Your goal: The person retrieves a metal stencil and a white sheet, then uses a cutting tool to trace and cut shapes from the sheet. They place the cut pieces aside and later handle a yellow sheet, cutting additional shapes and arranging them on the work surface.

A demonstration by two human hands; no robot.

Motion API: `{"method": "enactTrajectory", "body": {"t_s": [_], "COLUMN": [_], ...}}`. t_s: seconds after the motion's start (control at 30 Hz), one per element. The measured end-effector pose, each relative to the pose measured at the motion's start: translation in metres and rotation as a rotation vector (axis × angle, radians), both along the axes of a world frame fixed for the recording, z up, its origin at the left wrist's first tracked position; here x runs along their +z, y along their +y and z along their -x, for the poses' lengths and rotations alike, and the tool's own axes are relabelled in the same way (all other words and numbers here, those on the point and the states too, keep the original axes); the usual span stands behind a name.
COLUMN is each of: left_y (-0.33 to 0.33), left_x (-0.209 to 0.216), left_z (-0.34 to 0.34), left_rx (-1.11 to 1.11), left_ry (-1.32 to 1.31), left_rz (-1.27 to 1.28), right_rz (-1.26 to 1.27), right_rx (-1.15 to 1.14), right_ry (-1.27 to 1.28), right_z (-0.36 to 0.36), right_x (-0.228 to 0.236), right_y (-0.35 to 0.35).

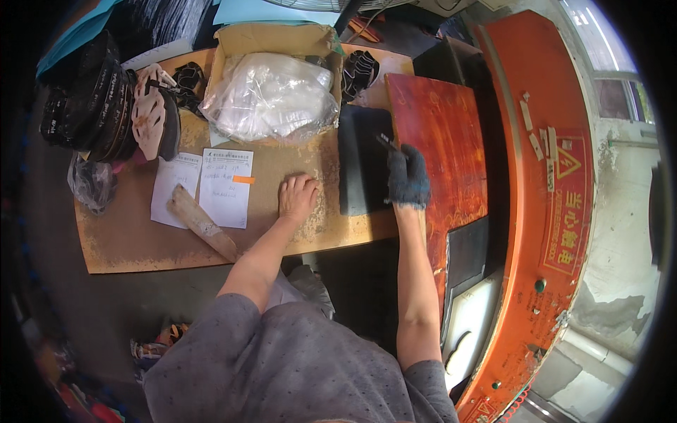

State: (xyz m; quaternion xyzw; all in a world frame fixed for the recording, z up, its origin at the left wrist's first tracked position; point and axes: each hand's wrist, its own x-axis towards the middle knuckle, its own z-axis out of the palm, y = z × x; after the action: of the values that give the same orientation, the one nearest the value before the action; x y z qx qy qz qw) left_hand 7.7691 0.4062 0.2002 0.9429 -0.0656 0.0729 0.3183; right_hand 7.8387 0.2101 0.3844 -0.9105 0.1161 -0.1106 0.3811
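My bare left hand (299, 198) rests on the worn brown tabletop (275, 156), its fingers lying on the surface and holding nothing. On my right hand (409, 180) is a dark grey knitted glove. Its fingers are closed round a small, slim dark thing (386, 142) that sticks out toward the upper left; I cannot make out its kind. A black rectangular sheet (364, 166) lies between my hands, with the gloved hand at its right edge. Left of my bare hand are two written paper sheets (225, 185) with an orange strip, and a worn flat wooden piece (202, 223) across them.
A cardboard box (276, 40) holds clear plastic bags (271, 95) at the back. Dark stacked pieces (92, 106) and pale cut-out pieces (149, 113) stand at the left. A reddish board (444, 155) lies at the right, beside an orange machine (539, 141) with a warning sign.
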Motion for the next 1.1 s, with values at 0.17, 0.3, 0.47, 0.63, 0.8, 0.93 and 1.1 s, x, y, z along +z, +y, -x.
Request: {"method": "enactTrajectory", "body": {"t_s": [0.17, 0.3, 0.47, 0.63, 0.8, 0.93, 1.1], "left_y": [-0.001, -0.001, -0.002, -0.001, 0.001, 0.001, 0.001], "left_x": [0.006, 0.008, 0.007, 0.007, 0.009, 0.010, 0.007], "left_z": [-0.002, -0.001, -0.001, -0.001, -0.002, -0.003, -0.002], "left_rx": [0.010, 0.020, 0.036, 0.029, 0.033, 0.030, 0.019], "left_ry": [0.062, 0.077, 0.053, 0.056, 0.044, 0.038, 0.083], "left_rz": [-0.006, 0.026, -0.007, 0.042, 0.108, 0.109, 0.115], "right_rz": [0.165, 0.310, 0.435, 0.514, 0.698, 0.826, 0.962], "right_rx": [0.122, 0.157, 0.202, 0.231, 0.233, 0.410, 0.640], "right_ry": [-0.077, -0.016, 0.214, 0.268, 0.477, 0.560, 0.485], "right_z": [-0.083, -0.126, -0.151, -0.177, -0.215, -0.231, -0.232], "right_x": [-0.007, -0.023, -0.042, -0.053, -0.067, -0.083, -0.088], "right_y": [0.042, 0.055, 0.055, 0.054, 0.054, 0.040, 0.031]}}
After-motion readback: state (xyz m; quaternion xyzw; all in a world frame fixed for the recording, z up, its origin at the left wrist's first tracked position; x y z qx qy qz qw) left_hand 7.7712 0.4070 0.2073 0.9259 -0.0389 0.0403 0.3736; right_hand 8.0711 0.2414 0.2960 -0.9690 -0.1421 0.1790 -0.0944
